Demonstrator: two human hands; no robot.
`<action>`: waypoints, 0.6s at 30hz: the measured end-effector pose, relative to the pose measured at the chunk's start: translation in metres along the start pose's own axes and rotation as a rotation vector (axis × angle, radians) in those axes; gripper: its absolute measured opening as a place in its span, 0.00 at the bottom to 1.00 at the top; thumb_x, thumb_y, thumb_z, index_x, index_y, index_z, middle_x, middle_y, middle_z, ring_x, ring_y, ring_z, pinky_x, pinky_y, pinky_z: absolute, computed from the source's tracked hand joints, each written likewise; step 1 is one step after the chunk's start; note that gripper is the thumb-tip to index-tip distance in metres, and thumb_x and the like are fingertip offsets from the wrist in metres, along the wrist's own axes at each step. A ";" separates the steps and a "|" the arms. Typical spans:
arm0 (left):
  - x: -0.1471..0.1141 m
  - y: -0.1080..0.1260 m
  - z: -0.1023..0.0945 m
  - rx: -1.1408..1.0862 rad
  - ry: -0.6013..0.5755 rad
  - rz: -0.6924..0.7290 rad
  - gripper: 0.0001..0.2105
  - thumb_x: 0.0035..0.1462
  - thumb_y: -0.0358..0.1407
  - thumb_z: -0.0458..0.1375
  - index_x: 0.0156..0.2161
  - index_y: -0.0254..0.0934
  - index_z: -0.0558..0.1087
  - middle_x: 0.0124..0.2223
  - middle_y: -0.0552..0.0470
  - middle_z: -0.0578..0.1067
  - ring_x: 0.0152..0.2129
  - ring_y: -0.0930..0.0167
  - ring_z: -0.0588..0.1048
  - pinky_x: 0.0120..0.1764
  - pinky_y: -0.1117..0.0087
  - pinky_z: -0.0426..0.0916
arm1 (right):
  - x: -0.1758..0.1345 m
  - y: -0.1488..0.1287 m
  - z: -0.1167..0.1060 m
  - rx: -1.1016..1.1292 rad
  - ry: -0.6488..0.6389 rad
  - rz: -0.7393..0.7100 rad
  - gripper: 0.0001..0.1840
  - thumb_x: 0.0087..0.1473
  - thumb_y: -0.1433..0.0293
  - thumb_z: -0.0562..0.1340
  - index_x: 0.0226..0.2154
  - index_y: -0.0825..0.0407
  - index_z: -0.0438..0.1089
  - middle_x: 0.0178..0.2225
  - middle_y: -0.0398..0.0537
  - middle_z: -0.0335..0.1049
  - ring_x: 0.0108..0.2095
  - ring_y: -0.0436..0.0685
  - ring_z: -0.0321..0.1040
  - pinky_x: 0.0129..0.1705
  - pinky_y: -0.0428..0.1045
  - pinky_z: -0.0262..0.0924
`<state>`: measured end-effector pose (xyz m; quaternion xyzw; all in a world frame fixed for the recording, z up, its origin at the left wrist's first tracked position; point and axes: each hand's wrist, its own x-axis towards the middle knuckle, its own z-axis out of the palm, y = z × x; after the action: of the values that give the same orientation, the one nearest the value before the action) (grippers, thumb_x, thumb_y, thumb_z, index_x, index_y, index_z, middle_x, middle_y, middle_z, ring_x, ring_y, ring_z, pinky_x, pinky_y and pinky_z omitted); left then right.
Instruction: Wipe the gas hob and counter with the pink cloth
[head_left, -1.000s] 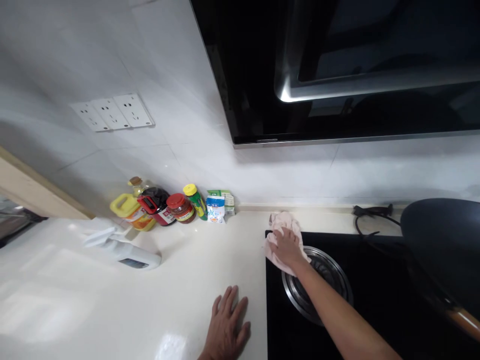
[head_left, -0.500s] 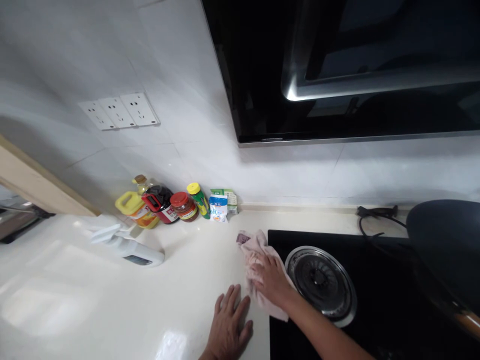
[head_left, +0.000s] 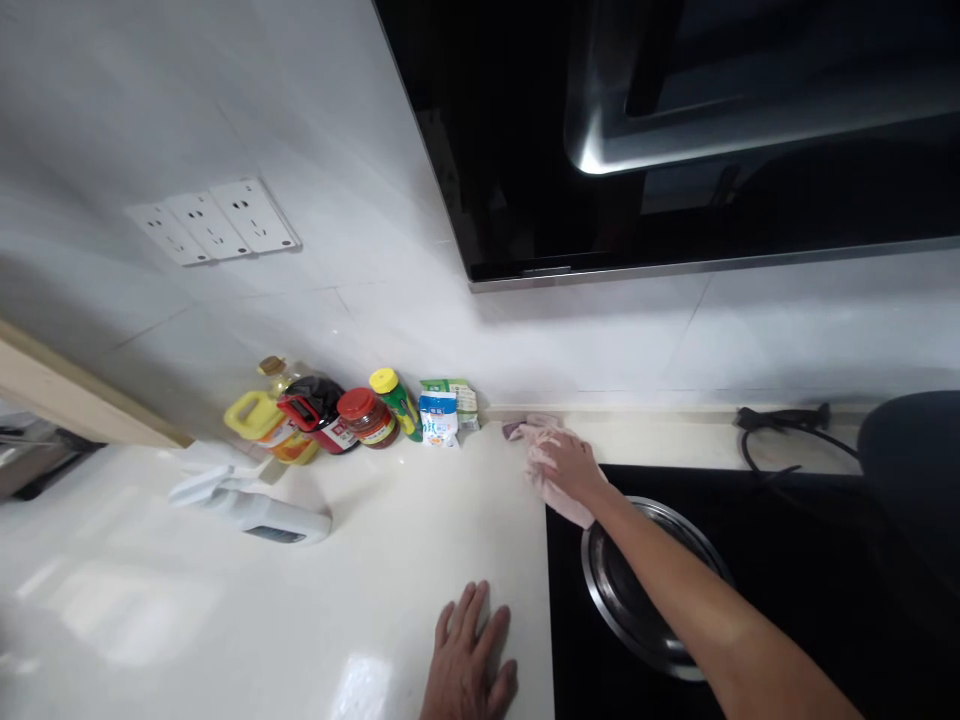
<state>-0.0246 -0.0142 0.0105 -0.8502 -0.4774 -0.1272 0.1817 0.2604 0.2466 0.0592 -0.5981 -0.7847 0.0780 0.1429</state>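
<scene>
A pale pink cloth is bunched under my right hand, whose fingers press it to the white counter behind the stove's back left corner. Part of the cloth hangs over the edge of the black stove top. My right forearm crosses above the round metal burner and hides part of it. Flat on the counter, left of the stove, rests my left hand with its fingers spread and nothing in it.
Along the wall stand a yellow-handled jug, a dark sauce jug, a red-lidded jar, a yellow-capped green bottle and a blue-white packet. A white spray bottle lies left. A black cable and wok are right; a range hood hangs above.
My right hand has slid the cloth away from me toward the wall, from beside the burner to the stove's back corner. My left hand stays flat on the counter.
</scene>
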 end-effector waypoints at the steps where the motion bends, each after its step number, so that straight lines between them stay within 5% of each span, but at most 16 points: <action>1: 0.000 0.000 0.000 0.001 -0.007 0.000 0.28 0.64 0.46 0.58 0.67 0.47 0.66 0.72 0.42 0.64 0.67 0.55 0.64 0.59 0.50 0.65 | 0.003 0.010 -0.001 -0.003 0.008 0.039 0.21 0.65 0.62 0.58 0.59 0.40 0.69 0.64 0.49 0.63 0.62 0.65 0.56 0.62 0.62 0.48; 5: 0.000 0.000 0.000 0.004 -0.020 -0.001 0.28 0.64 0.47 0.57 0.67 0.46 0.66 0.72 0.41 0.63 0.66 0.54 0.64 0.59 0.50 0.66 | -0.001 0.053 -0.013 -0.028 0.031 0.188 0.22 0.64 0.62 0.58 0.60 0.40 0.69 0.64 0.51 0.62 0.61 0.66 0.58 0.60 0.62 0.50; 11: 0.000 -0.001 0.002 -0.027 0.018 -0.001 0.27 0.64 0.45 0.58 0.66 0.47 0.67 0.71 0.42 0.64 0.66 0.55 0.65 0.59 0.50 0.65 | -0.049 0.110 -0.034 -0.084 0.067 0.399 0.23 0.66 0.59 0.54 0.61 0.42 0.68 0.63 0.55 0.62 0.61 0.67 0.59 0.61 0.64 0.53; 18: 0.003 -0.001 -0.001 0.011 0.026 0.014 0.27 0.64 0.45 0.58 0.66 0.47 0.67 0.70 0.42 0.66 0.66 0.55 0.65 0.58 0.50 0.67 | -0.117 0.134 -0.025 -0.146 0.145 0.514 0.25 0.68 0.56 0.51 0.63 0.41 0.66 0.67 0.55 0.55 0.65 0.67 0.56 0.62 0.64 0.55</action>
<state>-0.0239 -0.0116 0.0129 -0.8507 -0.4699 -0.1345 0.1934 0.4195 0.1690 0.0286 -0.7902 -0.5985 0.0118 0.1309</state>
